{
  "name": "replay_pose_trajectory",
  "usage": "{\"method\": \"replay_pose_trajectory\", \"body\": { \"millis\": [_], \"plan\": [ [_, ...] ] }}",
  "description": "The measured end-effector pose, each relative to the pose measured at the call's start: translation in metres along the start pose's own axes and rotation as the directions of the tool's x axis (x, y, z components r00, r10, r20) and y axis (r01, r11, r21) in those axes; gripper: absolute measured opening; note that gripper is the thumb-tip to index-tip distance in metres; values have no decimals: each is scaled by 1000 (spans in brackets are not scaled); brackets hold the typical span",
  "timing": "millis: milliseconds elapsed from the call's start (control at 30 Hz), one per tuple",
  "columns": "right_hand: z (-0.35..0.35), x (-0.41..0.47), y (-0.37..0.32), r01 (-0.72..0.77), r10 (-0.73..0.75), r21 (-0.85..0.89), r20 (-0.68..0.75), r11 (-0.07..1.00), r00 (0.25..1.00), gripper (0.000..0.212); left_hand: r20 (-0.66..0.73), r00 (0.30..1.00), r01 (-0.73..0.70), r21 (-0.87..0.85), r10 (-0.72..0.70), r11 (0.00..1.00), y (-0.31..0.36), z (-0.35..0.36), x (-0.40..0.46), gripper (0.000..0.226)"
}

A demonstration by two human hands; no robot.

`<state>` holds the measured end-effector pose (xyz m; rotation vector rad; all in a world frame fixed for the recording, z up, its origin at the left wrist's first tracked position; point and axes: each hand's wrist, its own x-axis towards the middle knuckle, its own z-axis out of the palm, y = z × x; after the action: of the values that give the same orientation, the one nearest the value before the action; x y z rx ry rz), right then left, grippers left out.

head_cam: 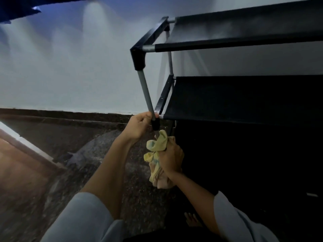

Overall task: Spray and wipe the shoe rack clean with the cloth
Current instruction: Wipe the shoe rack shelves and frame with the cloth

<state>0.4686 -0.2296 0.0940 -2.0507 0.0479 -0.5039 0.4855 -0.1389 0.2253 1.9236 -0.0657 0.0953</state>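
We take the shoe rack (244,98) as our landmark: a black frame with fabric shelves, standing against the pale wall (70,67) on a dark speckled floor (104,154). Its shelves run long from the front-left corner off toward the right edge of view, and we see two tiers, the upper near the top of the frame and the lower at mid-height.

At the rack's front-left corner, the grey upright post (146,93) runs downward from the top corner joint, leaning slightly in this wide view; its long axis is near vertical.

Our left hand (139,125) wraps its fingers round that post just at the lower shelf's corner joint, and we judge it is there to steady the light frame against the rubbing.

Just below it, our right hand (170,157) is clenched on the bunched yellow cloth (157,151), pressing it round the post beneath the joint; the loose end hangs down.

No spray bottle shows.
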Motion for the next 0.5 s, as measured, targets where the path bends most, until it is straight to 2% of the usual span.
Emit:
{"method": "replay_pose_trajectory", "body": {
  "millis": [67, 133, 167, 233, 300, 367, 433, 500],
  "plan": [
    [-2, -2, 14, -9, 28, -110, 170, 994, 985, 18, 1, 1000, -4, 26, 4, 1000, -1, -1, 1, 28],
    [-3, -4, 32, -80, 152, -214, 345, 974, 926, 28, 0, 1000, -4, 30, 4, 1000, -4, -1, 1, 30],
    [-5, -5, 34, -114, 188, -214, 366, 970, 912, 29, 0, 1000, -8, 25, 8, 1000, -5, -1, 0, 30],
    [-14, 0, 17, -144, 187, -162, 287, 976, 940, 27, 1, 1000, -12, 18, 12, 1000, -8, -2, 2, 31],
    [-24, 7, -15, -149, 144, 27, 141, 988, 980, 25, -6, 1000, -13, 13, 13, 1000, -10, -2, 3, 32],
    [-28, 14, -40, -85, 84, 202, 11, 976, 996, 24, -28, 1000, -9, 33, 10, 999, -9, -1, 4, 33],
    [-26, 13, -41, -68, 63, 197, 33, 978, 997, 25, -33, 999, 0, 11, 0, 1000, -6, 0, 3, 33],
    [-19, 8, -16, -80, 73, 28, 187, 996, 980, 26, -19, 1000, -7, -16, 6, 1000, -3, 2, -1, 33]
  ]
}}
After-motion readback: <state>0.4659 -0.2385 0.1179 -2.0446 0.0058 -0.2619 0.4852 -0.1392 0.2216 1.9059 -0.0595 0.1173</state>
